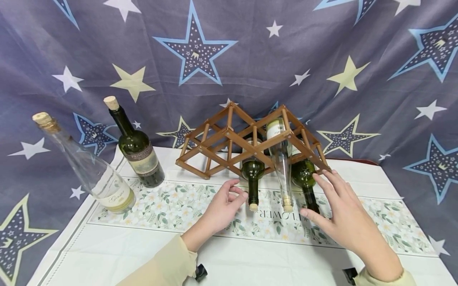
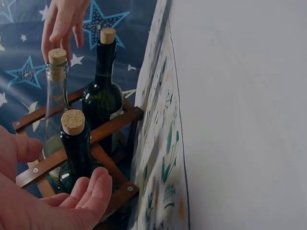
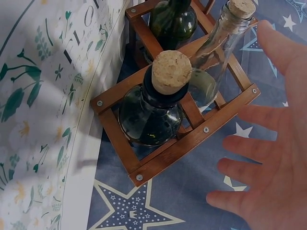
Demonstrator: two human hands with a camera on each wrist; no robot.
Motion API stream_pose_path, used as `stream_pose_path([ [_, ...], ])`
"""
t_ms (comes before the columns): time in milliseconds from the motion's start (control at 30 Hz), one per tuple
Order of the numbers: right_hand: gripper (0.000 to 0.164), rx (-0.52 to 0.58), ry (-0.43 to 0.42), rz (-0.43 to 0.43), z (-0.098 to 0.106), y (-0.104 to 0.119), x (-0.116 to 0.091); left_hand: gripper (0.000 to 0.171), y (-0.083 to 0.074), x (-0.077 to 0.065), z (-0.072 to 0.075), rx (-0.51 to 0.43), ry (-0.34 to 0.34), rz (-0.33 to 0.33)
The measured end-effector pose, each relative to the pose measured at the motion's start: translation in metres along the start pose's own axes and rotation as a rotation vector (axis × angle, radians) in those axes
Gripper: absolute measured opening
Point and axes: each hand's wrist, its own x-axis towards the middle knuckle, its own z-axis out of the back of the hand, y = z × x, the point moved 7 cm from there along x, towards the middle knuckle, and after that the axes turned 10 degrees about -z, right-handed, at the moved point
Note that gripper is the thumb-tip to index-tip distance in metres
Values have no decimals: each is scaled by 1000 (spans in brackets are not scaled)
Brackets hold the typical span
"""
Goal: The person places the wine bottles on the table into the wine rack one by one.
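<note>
The left hand (image 1: 226, 205) is held palm inward with the fingers loosely curved and nothing gripped; this grip is set just beside the neck of the left dark bottle (image 1: 252, 170), which lies to its right. Whether the glass is touched cannot be told. The right hand (image 1: 340, 210) is spread wide, thumb well apart from the fingers, and nothing is held by it. It is the nearer one to the right dark bottle (image 1: 303, 174), whose neck is pointed toward the thumb.

Both dark bottles are laid in the rack (image 1: 255, 150) with their long axes run from back to front, corks turned toward the person. Between them, a clear bottle (image 1: 280, 163) is lodged one tier higher, its long neck slanted down the same way.

The rack is built of flat brown wooden slats, crossed into diamonds, joined by round rods and fixed with small metal pins. The corks are pale and grainy; the glass is smooth and glossy.

Farther left, a labelled dark bottle (image 1: 140, 153) and a slender clear bottle (image 1: 86, 165) are stood upright on the white-covered counter (image 1: 272, 262), across which a floral band (image 1: 186, 202) is printed. Behind, a star-patterned cloth (image 1: 143, 35) is hung.
</note>
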Motion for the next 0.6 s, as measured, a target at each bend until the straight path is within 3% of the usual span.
stream_pose_path([
  [367,93,-3,-4,5,0,2,0,64,-17,-9,11,122,-31,-81],
  [600,93,-3,-3,5,0,1,0,62,-29,-13,16,205,-60,-195],
])
